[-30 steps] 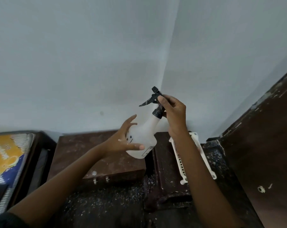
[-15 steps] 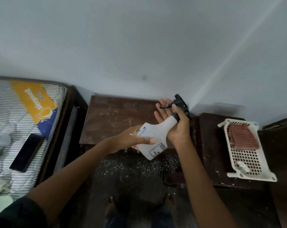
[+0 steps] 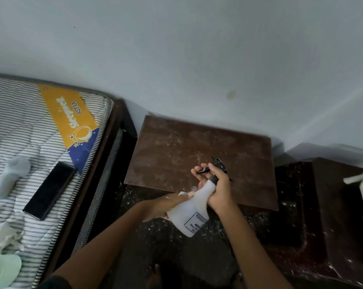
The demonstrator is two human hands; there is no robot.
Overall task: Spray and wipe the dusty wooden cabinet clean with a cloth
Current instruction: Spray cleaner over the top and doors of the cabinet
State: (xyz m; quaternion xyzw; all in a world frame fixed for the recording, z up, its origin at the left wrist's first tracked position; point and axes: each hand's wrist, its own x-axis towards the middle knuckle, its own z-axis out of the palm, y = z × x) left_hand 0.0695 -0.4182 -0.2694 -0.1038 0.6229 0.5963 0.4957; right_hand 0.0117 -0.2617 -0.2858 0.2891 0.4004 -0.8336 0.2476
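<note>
Cabinet top (image 3: 199, 155), brown wood filmed with pale dust and smears, sits against the wall between the bed (image 3: 41, 155) on the left and a darker wooden stand (image 3: 332, 205) on the right. In the head view, both hands meet above its near edge around a white spray bottle (image 3: 190, 213), which is tilted with its black nozzle toward the cabinet. No cloth for wiping can be told with certainty; pale fabric lies at the bed's lower corner.

The right hand (image 3: 217, 189) is wrapped round the bottle's neck, fingers (image 3: 199, 170) reaching over the black trigger. The left hand (image 3: 166, 207) cups the bottle's body from the left, closed on it. Both forearms come up from below, converging at the bottle.

To spray well, the nozzle should probably be aimed down at the dusty patch and kept well above the wood so the mist spreads, with the left hand steadying the body while the right squeezes.
</note>
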